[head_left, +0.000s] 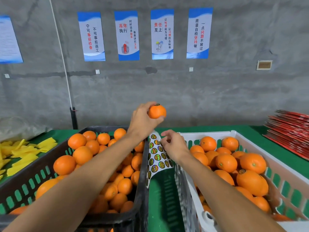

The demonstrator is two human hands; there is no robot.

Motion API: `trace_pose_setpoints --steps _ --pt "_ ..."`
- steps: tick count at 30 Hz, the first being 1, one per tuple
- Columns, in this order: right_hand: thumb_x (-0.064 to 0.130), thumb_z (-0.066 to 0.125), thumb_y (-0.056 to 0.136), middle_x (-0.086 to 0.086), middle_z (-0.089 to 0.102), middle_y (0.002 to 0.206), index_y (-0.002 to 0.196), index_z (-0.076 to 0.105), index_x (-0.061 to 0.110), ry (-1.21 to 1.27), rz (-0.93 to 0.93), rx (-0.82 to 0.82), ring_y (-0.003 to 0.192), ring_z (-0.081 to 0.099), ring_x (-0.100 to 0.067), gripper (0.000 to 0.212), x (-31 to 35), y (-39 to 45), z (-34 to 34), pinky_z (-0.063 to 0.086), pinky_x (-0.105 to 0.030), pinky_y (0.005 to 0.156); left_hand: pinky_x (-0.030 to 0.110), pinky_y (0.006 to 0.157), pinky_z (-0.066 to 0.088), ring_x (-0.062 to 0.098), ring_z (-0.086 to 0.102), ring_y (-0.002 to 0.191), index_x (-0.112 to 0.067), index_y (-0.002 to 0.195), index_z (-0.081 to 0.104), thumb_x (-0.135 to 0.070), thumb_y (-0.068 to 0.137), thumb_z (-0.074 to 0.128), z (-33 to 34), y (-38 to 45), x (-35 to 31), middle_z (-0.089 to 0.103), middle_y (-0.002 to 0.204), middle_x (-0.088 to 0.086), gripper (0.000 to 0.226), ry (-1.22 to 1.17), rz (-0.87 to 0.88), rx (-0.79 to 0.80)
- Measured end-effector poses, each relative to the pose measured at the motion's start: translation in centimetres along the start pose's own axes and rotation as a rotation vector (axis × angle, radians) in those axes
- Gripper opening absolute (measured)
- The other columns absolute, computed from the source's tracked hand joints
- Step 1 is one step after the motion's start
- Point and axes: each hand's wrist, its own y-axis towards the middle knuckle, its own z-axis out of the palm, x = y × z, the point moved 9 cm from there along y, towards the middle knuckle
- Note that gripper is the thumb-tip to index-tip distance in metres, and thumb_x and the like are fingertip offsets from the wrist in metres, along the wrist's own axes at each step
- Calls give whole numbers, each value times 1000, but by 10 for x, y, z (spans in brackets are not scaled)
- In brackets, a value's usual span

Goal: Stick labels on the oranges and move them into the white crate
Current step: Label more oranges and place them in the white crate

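Note:
My left hand [142, 119] grips an orange [157, 112] raised above the gap between the two crates; a dark round label sits on the orange's top. My right hand [172, 144] is below it, fingers curled at the upper edge of the label sheet [157, 158], pinching at a sticker there. The sheet, white with rows of round shiny labels, leans between the crates. The black crate [33, 173] on the left is full of several oranges. The white crate [250, 136] on the right also holds several oranges, some with labels.
Green cloth covers the table [162, 198]. Yellow paper pieces [25, 151] lie at the left. A stack of red flat cartons [291, 131] sits at the far right. A tape roll [209, 216] lies in the white crate's near corner. A grey wall with posters stands behind.

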Motion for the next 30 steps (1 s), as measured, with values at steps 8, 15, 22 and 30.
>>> trace_pose_setpoints --steps 8,15,22,30 --pt "4 44 103 -7 63 100 99 53 20 -4 -44 88 100 62 -25 18 8 -3 10 55 -39 83 19 97 50 10 62 118 -19 140 61 -36 88 79 77 -41 -36 62 135 1 57 -198 31 258" --pt "7 53 101 -6 72 102 111 65 16 278 111 -103 84 63 -14 18 -8 1 -14 50 -24 70 38 92 54 5 66 96 -18 101 72 -20 98 62 40 -15 1 69 100 -6 10 13 223 168" --pt "20 72 96 -6 76 89 106 70 8 635 234 -291 80 74 -18 15 -24 2 -28 60 -28 70 29 88 57 -1 67 103 -29 110 78 -57 76 80 50 -19 23 72 111 -17 44 -11 259 354" --pt "17 78 89 2 79 81 104 71 16 750 199 -213 74 77 -13 17 -15 2 -26 57 -20 59 29 79 61 -5 72 87 -34 104 79 -29 94 72 46 -16 23 77 93 -22 13 -49 176 299"
